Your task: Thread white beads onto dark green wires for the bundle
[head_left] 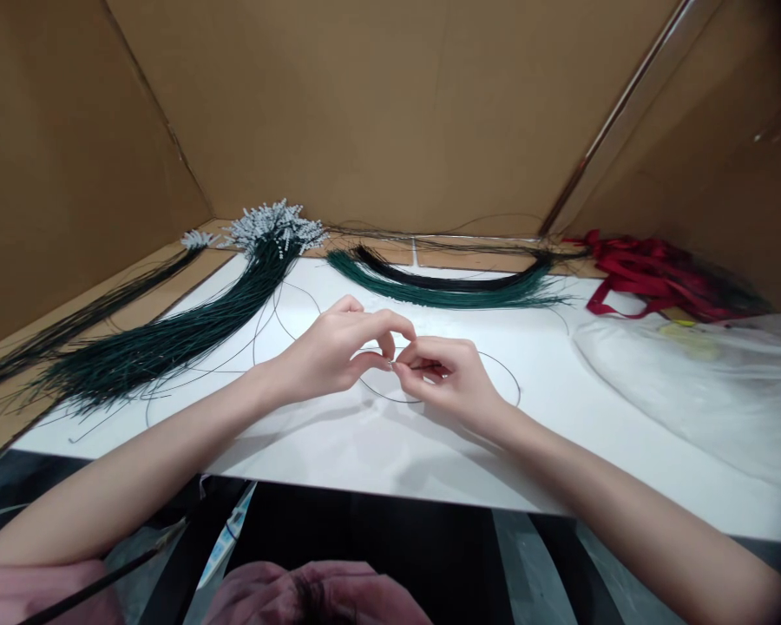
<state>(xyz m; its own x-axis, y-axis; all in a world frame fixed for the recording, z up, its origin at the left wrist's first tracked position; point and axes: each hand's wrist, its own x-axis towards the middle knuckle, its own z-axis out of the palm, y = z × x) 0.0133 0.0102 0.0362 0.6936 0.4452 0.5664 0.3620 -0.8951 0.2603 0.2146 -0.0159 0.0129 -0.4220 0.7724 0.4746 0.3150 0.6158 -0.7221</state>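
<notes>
Item: my left hand (pixel 335 351) and right hand (pixel 456 378), fingertips met, both pinching one thin wire (pixel 508 378). Its loop lies on the tabletop (pixel 377 451) around my right hand.

Brown cardboard walls (pixel 390 104) enclose a white tabletop (pixel 377 451) under soft, even light.

1 thin dark cord (pixel 508 375) in a loose loop on white tabletop (pixel 364 451).

Light: bright, even, overhead.
Shadows: soft, on white board (pixel 364 460) just below the pinch.
Wire (pixel 514 384): faint, barely resolved.
Edges: bowed, dim far from pinch.
</notes>
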